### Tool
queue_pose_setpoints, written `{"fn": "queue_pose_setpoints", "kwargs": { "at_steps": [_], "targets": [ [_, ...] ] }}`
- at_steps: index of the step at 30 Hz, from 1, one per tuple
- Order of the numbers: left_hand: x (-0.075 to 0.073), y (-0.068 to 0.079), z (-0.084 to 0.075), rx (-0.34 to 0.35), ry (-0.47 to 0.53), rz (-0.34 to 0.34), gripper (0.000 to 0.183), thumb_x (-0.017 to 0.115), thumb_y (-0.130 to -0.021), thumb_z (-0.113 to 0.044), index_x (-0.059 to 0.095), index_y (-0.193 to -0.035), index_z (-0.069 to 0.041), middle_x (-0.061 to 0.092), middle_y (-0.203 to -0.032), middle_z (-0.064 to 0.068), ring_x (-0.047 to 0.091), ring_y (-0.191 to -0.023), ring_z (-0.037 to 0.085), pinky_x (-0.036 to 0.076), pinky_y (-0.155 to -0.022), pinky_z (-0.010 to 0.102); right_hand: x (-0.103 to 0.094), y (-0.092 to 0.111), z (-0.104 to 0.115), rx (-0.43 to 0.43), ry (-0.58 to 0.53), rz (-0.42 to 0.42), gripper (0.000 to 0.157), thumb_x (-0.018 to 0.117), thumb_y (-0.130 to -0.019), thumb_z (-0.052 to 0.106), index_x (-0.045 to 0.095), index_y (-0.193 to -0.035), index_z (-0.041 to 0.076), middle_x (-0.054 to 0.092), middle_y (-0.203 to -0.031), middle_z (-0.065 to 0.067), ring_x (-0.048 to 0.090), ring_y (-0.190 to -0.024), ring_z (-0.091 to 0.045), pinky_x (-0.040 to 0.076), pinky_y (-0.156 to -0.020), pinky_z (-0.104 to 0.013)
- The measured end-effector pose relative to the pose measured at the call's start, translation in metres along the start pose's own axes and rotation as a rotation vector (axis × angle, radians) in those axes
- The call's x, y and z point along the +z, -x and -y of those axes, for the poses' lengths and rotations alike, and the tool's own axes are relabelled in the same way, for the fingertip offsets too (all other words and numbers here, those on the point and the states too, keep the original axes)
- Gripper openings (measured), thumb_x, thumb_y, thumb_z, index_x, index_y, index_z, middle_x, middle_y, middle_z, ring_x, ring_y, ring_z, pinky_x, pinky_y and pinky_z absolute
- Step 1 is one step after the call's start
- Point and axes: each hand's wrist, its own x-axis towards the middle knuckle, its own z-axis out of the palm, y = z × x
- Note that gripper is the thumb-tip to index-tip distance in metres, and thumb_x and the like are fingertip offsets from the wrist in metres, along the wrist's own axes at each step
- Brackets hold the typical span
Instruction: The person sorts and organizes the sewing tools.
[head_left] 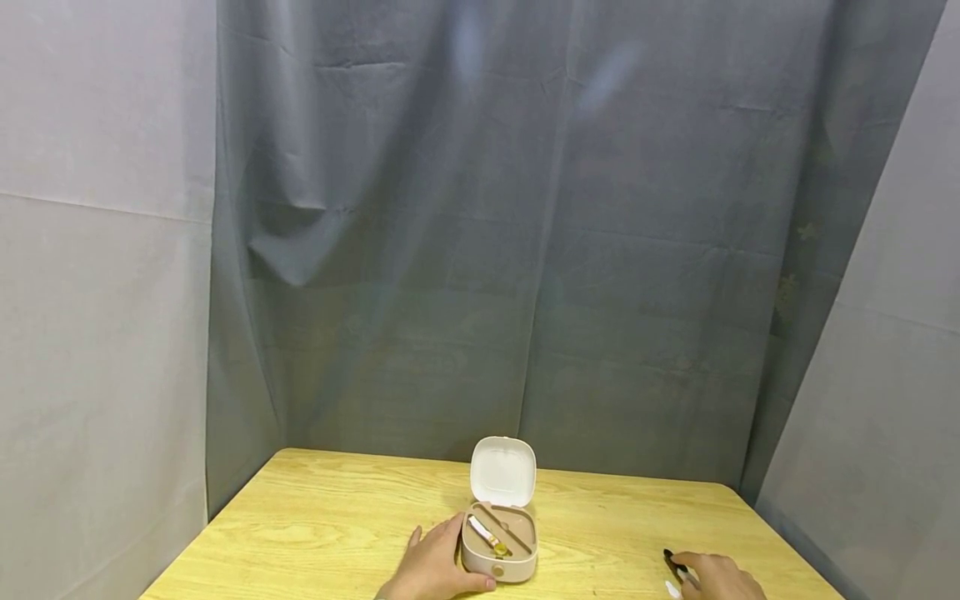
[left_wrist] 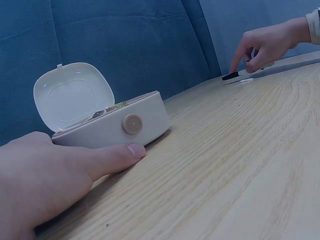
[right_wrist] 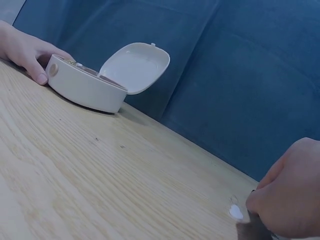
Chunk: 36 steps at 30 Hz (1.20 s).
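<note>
A small cream jewelry box (head_left: 498,568) stands on the table with its lid (head_left: 503,472) raised. Inside, a watch (head_left: 487,536) with a white strap and gold-coloured dial lies slanted across a brown lining with a raised divider. My left hand (head_left: 433,563) grips the box from its left, the thumb along the front below the round button (left_wrist: 132,124). Far to the right, my right hand (head_left: 718,577) pinches a slim strip (left_wrist: 230,76) with a black end, low at the tabletop. Most of this strip is hidden by the fingers, and I cannot tell its kind.
A small white drop-shaped piece (right_wrist: 235,211) with a thin loop lies on the wood beside my right hand. The light wooden table (head_left: 360,492) ends at a grey curtain (head_left: 420,333) behind, with pale cloth panels (head_left: 97,333) on both sides.
</note>
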Motion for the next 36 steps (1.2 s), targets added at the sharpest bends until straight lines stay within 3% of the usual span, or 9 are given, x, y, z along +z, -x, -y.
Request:
{"fn": "queue_pose_setpoints", "kwargs": {
  "at_steps": [7,17,24,31,36],
  "targets": [
    [-0.001,0.001,-0.002,0.009,-0.005,-0.01,0.115,0.084,-0.067,-0.072,0.043,-0.157,-0.013,0.061,-0.142,0.008,0.054,-0.131,0.035,0.018,-0.105,0.082,-0.003,0.007,0.016,-0.035,-0.011,-0.063,0.031,0.075,-0.092,0.008,0.073,-0.122,0.005,0.068,-0.085,-0.006,0.059,-0.064,-0.022,0.048,-0.056,-0.043],
    [-0.002,0.001,-0.002,0.01,-0.011,-0.008,0.116,0.083,-0.068,-0.072,0.042,-0.157,-0.012,0.06,-0.143,0.008,0.054,-0.131,0.035,0.018,-0.106,0.082,-0.005,0.007,0.025,-0.05,-0.015,-0.09,0.03,0.074,-0.092,0.011,0.073,-0.121,0.005,0.07,-0.093,-0.008,0.063,-0.073,-0.024,0.052,-0.058,-0.046],
    [-0.002,0.001,-0.004,0.011,-0.001,0.002,0.115,0.084,-0.069,-0.071,0.041,-0.158,-0.013,0.06,-0.143,0.008,0.054,-0.131,0.036,0.018,-0.106,0.082,-0.006,0.01,0.039,-0.094,-0.022,-0.117,0.031,0.075,-0.09,0.008,0.074,-0.121,0.006,0.067,-0.087,-0.003,0.055,-0.064,-0.022,0.042,-0.052,-0.038],
    [-0.002,0.0,-0.004,0.011,-0.004,0.0,0.114,0.084,-0.069,-0.071,0.041,-0.158,-0.014,0.06,-0.143,0.007,0.054,-0.131,0.035,0.018,-0.106,0.082,-0.009,0.008,0.063,-0.16,0.026,-0.165,0.026,0.079,-0.091,0.016,0.076,-0.117,0.01,0.069,-0.095,-0.005,0.064,-0.077,-0.026,0.054,-0.06,-0.047],
    [-0.001,0.001,-0.002,0.009,0.005,0.002,0.114,0.084,-0.068,-0.071,0.043,-0.157,-0.012,0.061,-0.142,0.008,0.054,-0.131,0.036,0.017,-0.106,0.082,-0.007,0.006,0.074,-0.198,0.029,-0.207,0.024,0.079,-0.09,0.011,0.077,-0.114,0.011,0.068,-0.091,-0.001,0.06,-0.072,-0.021,0.05,-0.057,-0.042]
  ]
}}
